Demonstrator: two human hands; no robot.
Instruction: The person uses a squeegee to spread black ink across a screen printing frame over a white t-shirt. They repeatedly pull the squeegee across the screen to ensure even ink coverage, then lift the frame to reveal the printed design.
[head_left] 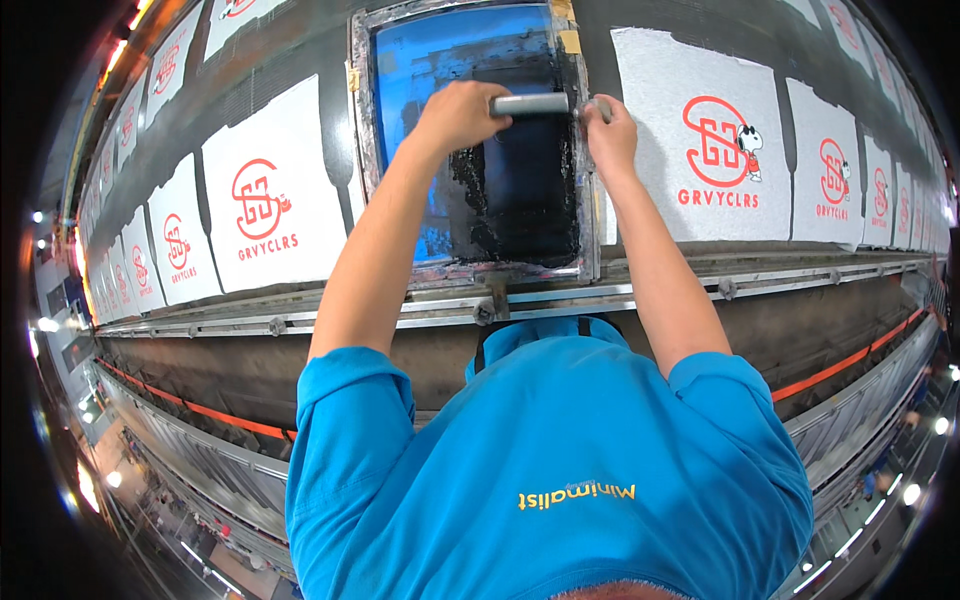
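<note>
My left hand (463,118) is closed round the left part of a grey metal squeegee bar (535,104), high over a screen-printing frame (587,220). My right hand (610,135) grips the bar's right end, at the frame's right side. The screen has blue mesh (398,70), and thick black ink (520,200) covers much of its middle and right. Pieces of tape sit on the frame's edges. The squeegee's lower edge is hard to make out against the dark ink. White fabric panels with red printed designs lie on either side, the nearest right one (735,140) also bearing a small cartoon figure.
Rows of more printed white panels (178,230) run along the long dark table (340,140) to left and right. A metal rail (650,292) with knobs follows its front edge. Orange strips (200,408) and metal troughs lie below, and lights show at the rim.
</note>
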